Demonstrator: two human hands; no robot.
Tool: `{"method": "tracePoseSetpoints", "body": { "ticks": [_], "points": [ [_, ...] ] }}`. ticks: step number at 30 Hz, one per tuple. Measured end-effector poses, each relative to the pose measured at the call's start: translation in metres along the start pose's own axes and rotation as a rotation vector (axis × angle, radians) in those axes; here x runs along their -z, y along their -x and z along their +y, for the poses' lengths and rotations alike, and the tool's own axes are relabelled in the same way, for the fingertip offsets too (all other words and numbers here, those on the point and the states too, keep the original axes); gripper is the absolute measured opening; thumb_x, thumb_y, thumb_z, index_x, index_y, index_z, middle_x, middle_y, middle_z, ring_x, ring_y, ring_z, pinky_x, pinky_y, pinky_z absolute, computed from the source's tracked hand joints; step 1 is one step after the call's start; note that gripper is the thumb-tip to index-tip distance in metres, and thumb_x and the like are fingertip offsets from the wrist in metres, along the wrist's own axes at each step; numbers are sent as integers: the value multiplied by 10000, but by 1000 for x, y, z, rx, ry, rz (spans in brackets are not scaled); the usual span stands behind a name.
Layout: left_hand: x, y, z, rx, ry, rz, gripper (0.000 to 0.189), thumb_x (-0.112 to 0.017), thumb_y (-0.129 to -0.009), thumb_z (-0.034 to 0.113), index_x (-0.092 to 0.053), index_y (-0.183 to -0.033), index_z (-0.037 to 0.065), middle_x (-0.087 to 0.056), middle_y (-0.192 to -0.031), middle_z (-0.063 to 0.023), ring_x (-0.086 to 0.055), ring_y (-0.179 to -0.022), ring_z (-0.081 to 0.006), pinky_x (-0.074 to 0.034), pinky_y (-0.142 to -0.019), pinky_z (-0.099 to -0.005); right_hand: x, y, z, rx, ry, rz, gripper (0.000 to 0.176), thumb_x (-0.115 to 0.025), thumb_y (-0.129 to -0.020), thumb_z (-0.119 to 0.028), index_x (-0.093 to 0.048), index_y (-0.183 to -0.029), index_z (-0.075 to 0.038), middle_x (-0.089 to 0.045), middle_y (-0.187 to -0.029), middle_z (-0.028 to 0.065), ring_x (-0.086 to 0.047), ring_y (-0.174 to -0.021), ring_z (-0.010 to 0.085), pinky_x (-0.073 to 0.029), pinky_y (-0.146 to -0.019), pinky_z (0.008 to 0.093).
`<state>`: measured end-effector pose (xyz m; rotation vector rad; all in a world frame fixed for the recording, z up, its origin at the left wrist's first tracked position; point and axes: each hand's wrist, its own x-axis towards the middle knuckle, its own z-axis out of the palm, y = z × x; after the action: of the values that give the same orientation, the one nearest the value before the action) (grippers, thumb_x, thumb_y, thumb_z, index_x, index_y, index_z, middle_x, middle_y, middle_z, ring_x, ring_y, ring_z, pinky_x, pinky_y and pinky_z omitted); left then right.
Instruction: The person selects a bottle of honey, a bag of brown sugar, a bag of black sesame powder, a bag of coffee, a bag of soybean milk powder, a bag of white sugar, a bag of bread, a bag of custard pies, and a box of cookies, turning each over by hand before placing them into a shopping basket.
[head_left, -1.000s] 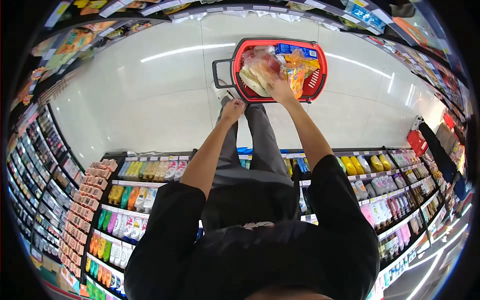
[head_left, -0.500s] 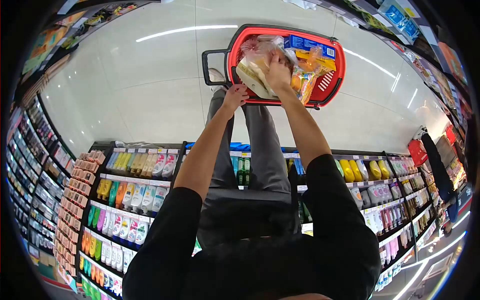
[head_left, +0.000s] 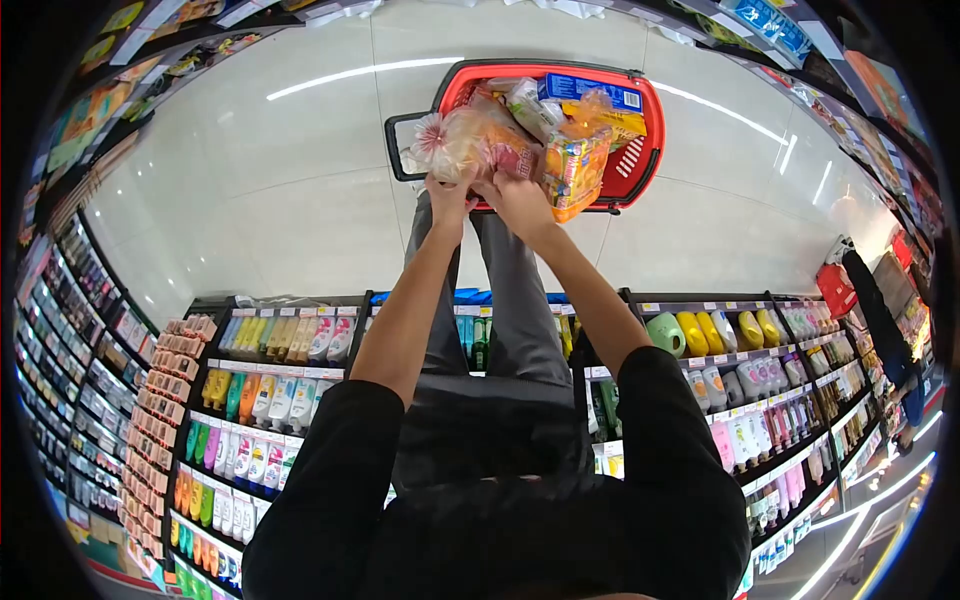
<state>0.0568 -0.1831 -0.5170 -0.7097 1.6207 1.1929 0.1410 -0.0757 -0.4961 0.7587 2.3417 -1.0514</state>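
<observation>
Both my hands are at the near side of a red shopping basket (head_left: 634,168) with a black rim. My left hand (head_left: 452,196) has its fingers closed on the lower edge of a clear plastic bag (head_left: 470,135) with reddish print and a gathered, pink-striped end. My right hand (head_left: 520,205) pinches the same bag a little further right. What is inside the bag is hard to make out. Right of it, an orange snack packet (head_left: 577,170) leans over the near rim. Behind lie a blue box (head_left: 590,92), a yellow packet (head_left: 625,122) and a pale green-white packet (head_left: 533,108).
The basket's black handle (head_left: 392,150) sticks out to the left. It stands on a shiny tiled floor (head_left: 290,200). Shelves of bottles (head_left: 290,400) run along the near side; more shelves curve along the far edge. Another person (head_left: 880,320) is at the far right.
My right hand has come left and nearer from inside the basket. The plastic bag has shifted left and toward me, with both hands now on it. The orange packet leans further over the rim.
</observation>
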Motion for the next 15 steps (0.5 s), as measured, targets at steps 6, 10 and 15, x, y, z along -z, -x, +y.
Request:
{"method": "tracePoseSetpoints", "body": {
  "ticks": [6,10,15],
  "points": [
    [-14,-9,5,-17,-166,-26,633,-701,-747,308,-293,-1185,103,-496,-1123,-67,-544,-963,-187,-457,-756,-364,69,-7,51,63,-79,775,355,-621,-767,-249,-526,-945,43,-565,-865,206,-553,-825,373,-430,-748,448],
    [-20,-16,1,-32,-182,-5,693,-688,-758,312,-263,-1256,83,-465,-1179,-101,-520,-1017,-215,-439,-826,-366,34,-36,151,-343,-212,869,545,-578,-786,-433,-488,-1024,49,-567,-926,191,-553,-841,353,-424,-766,418],
    [-17,-2,13,-1006,-855,190,775,-699,-726,230,-262,-1333,28,-308,-1313,-256,-404,-1178,-317,-402,-913,-361,20,-24,133,-554,-607,420,614,-485,-823,-528,-500,-1098,21,-573,-990,197,-564,-903,320,-422,-800,367]
  ]
}}
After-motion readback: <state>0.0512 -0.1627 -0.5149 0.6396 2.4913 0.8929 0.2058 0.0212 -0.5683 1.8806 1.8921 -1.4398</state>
